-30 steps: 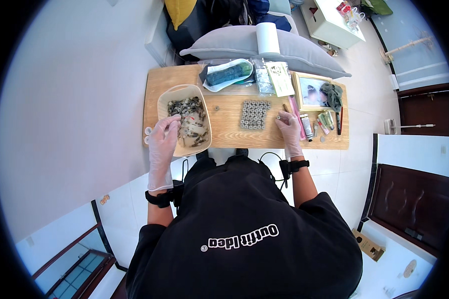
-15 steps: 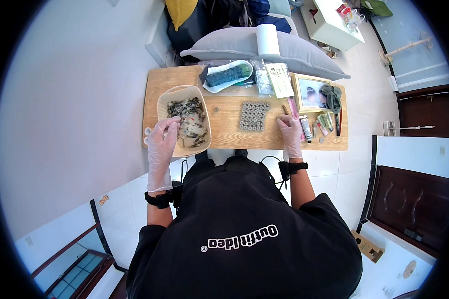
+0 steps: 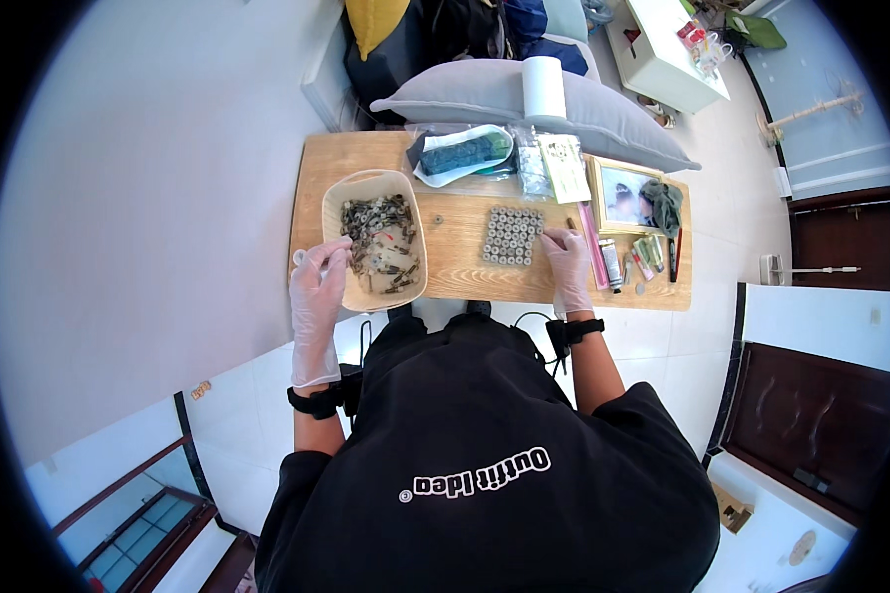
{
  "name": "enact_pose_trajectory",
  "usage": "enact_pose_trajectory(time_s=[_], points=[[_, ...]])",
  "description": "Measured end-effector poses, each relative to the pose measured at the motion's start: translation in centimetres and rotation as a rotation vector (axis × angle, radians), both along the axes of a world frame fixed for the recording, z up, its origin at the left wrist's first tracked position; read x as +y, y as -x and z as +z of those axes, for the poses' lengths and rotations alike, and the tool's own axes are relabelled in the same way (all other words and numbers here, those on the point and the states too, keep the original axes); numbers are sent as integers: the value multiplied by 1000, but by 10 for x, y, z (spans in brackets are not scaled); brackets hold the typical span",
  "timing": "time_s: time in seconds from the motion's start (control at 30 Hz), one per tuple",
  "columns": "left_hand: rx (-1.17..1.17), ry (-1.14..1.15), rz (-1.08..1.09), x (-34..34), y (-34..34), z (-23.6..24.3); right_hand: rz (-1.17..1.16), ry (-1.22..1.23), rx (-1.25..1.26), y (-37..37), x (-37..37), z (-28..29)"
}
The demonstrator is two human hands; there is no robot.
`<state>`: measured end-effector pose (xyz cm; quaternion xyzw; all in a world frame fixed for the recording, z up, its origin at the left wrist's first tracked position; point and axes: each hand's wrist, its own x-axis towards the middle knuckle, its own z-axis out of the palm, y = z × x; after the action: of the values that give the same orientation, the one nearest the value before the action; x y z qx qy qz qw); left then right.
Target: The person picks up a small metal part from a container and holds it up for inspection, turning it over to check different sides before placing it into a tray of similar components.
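My left hand (image 3: 316,282), in a clear glove, is pinched at the left side of a beige basket (image 3: 417,259) of mixed small metal and pale plastic parts; what its fingertips hold is too small to make out. My right hand (image 3: 567,262), also gloved, has its fingers closed at the right edge of a square grid of small grey rings (image 3: 509,234); anything between them is hidden. A single ring (image 3: 438,219) lies between basket and grid. Beside my right hand lie a pink strip (image 3: 592,254) and a tube (image 3: 611,265).
The wooden board (image 3: 462,282) also carries bagged items (image 3: 464,149), a framed photo (image 3: 618,198), a grey cloth (image 3: 667,210) and small pens and packets. A grey cushion (image 3: 623,128) with a white roll (image 3: 543,89) lies behind. A wall (image 3: 148,227) is at the left.
My right hand has moved left, up against the ring grid's right edge. My left hand has shifted slightly down and left along the basket. The view has shifted slightly.
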<state>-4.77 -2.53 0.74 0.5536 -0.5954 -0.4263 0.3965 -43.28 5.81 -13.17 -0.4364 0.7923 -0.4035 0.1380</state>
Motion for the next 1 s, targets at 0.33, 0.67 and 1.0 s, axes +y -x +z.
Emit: enact_pose_trajectory(time_s=[0.33, 0.67, 1.0], points=[[96, -45, 105, -4, -26, -2, 35, 92, 96, -9, -18, 54], [213, -46, 136, -3, -44, -17, 823, -75, 206, -171, -104, 158], [259, 28, 194, 9, -74, -23, 1226, -339, 945, -230, -175, 70]])
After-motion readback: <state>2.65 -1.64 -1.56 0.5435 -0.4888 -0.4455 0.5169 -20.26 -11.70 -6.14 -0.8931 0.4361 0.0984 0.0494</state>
